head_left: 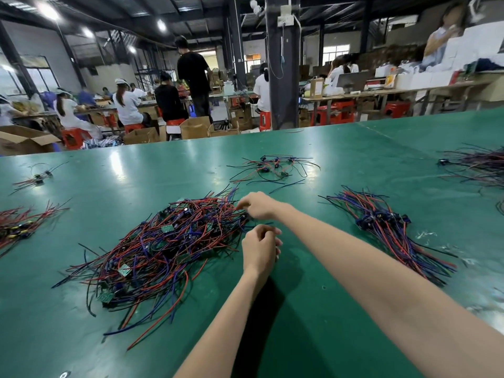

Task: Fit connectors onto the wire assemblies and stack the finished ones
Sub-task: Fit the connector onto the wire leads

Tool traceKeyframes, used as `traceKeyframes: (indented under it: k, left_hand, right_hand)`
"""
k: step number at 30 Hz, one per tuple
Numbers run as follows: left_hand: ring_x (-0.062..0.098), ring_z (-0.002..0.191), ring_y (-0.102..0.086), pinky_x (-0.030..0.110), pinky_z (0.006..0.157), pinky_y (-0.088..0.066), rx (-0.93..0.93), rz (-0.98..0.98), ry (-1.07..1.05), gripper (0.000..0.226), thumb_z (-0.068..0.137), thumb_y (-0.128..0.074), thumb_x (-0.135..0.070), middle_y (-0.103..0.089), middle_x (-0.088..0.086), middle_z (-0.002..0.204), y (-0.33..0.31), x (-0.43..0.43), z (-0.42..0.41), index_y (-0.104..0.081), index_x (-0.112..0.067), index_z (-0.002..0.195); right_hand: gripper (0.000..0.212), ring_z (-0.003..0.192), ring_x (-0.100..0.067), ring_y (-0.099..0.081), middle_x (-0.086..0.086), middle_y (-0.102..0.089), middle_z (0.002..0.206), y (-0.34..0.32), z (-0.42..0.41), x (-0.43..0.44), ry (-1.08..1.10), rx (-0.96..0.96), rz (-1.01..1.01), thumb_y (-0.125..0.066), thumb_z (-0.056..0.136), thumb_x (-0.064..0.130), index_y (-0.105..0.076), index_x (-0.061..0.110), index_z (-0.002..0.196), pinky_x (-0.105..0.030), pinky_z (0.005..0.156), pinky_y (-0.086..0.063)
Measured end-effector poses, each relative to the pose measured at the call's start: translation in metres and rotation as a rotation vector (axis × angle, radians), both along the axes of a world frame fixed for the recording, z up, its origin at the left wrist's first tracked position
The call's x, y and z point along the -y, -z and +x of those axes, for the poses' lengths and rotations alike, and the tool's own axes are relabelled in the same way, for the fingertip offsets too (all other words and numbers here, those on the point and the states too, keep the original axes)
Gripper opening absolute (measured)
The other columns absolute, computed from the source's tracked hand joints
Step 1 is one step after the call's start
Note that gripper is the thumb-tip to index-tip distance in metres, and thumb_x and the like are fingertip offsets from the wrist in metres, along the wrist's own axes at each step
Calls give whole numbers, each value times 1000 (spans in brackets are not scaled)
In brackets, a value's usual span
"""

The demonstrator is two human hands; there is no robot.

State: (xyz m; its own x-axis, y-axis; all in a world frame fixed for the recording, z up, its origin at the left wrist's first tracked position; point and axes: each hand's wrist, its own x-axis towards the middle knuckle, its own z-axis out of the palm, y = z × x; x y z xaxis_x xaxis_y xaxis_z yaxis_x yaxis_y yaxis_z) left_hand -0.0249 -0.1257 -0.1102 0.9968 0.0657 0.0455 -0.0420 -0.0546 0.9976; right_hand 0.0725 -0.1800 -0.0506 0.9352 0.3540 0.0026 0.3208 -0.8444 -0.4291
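Table (354, 148): glossy green bench top.
Wire pile (163, 249): loose tangle of red, blue and black leads with small green boards, left of centre; no single axis, most strands trail toward the lower left.
Right hand (256, 205): at the pile's upper right edge; fingers curled down, tips pinching strands there.
Left hand (260, 246): just right of the pile, nearer than the right hand; fingers curled inward; whether it holds anything cannot be told.
Finished stack (387, 227): right of both hands, well apart from the pile; long axis runs upper left to lower right, dark connectors clustered near the middle.
Small scatter (272, 167): few leads, beyond the hands.
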Motion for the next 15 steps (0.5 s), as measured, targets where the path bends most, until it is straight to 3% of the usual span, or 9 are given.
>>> traceKeyframes:
  k: [4, 11, 15]
  left_hand:
    - [12, 38, -44, 22, 40, -34, 15, 21, 5, 24, 82, -43, -1, -56, 0, 51, -3, -1, -1, -60, -11, 68]
    - [11, 35, -42, 20, 39, -33, 10, 23, -1, 26, 82, -44, -1, -57, -1, 51, -3, 1, 0, -61, -14, 68]
    - [11, 34, -41, 18, 38, -31, 3, 1, -11, 28, 81, -42, 1, -55, -3, 47, -1, 1, -1, -63, -15, 69]
  right_hand:
    - [34, 112, -26, -60, -11, -65, 121, 10, 3, -6, -1, 72, -53, -50, 90, 0, -65, 9, 119, -36, 96, -48]
    - [19, 100, -30, -63, -17, -70, 106, 11, 1, 3, 24, 84, -94, -63, 86, 10, -71, 2, 101, -37, 87, -51]
    - [22, 103, -28, -61, -17, -69, 107, -4, 1, 20, 118, 199, 72, -59, 92, 17, -70, 1, 102, -33, 88, -46]
